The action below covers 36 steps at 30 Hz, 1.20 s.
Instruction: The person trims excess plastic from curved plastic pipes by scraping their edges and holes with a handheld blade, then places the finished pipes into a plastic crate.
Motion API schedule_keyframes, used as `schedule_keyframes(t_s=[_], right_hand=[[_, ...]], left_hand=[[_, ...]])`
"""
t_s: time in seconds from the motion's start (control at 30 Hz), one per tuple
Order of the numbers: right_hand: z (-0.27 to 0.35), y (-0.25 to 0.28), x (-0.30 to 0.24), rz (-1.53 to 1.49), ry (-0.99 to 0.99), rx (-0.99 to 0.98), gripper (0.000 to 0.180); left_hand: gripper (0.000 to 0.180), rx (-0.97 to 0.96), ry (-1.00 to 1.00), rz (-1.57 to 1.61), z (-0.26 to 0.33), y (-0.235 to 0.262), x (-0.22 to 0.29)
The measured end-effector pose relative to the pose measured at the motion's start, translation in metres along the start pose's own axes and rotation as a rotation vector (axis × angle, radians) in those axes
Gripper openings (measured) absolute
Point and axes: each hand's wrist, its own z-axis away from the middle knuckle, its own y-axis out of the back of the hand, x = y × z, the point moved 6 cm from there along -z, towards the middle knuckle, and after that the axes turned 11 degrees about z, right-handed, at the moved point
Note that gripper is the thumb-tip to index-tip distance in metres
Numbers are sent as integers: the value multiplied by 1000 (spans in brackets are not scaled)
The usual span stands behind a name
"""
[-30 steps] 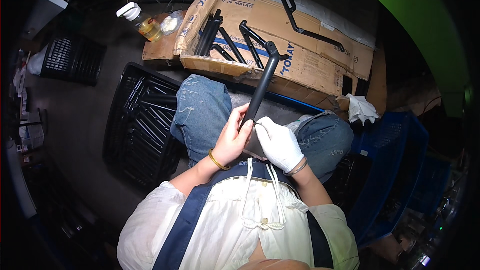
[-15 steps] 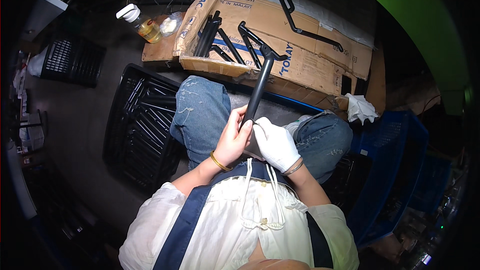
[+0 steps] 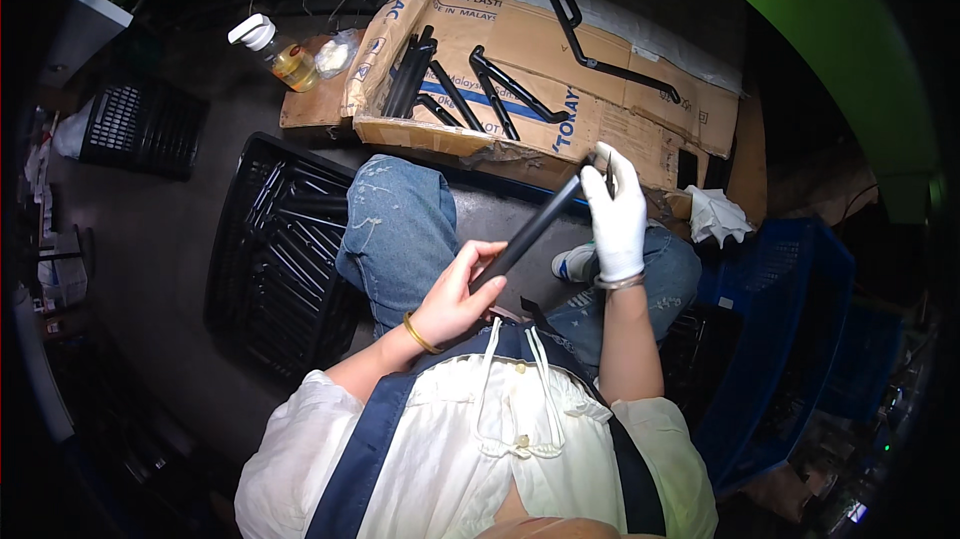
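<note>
A black tube (image 3: 530,242) slants up and to the right in front of my lap. My bare left hand (image 3: 458,299) grips its lower end between thumb and fingers. At the upper end, my right hand (image 3: 616,214), in a white glove, has its fingers and thumb closed around the tip; the glove partly hides the fitting there. Beyond my hands, several bent black tubes (image 3: 510,89) lie in an open cardboard box (image 3: 430,131). Another bent black rod (image 3: 610,67) rests on the cardboard at the right.
To my left stands a black crate (image 3: 228,239) full of black tubes. A bottle (image 3: 285,57) with a white lid is at the back left, beside a small plastic bag (image 3: 335,54). Crumpled white cloth (image 3: 718,216) and blue bins (image 3: 800,269) are on the right.
The tube has tilted to the right and its far end has come down off the box edge. My right hand has moved from the lower end up to the far end.
</note>
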Motion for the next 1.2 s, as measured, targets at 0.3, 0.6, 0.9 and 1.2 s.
schedule_keyframes(t_s=[0.3, 0.6, 0.9, 1.2], right_hand=[[66, -68, -23, -165, -62, -655, 21], [71, -21, -50, 249, 136, -464, 15], [72, -15, -67, 383, 249, -486, 14], [75, -17, -68, 445, 300, -512, 15]], left_hand=[[42, -24, 130, 249, -27, 18, -3], [30, -37, 270, 178, -30, 13, 7], [35, -130, 384, 399, -27, -2, 5], [32, -140, 383, 325, -25, -3, 4]])
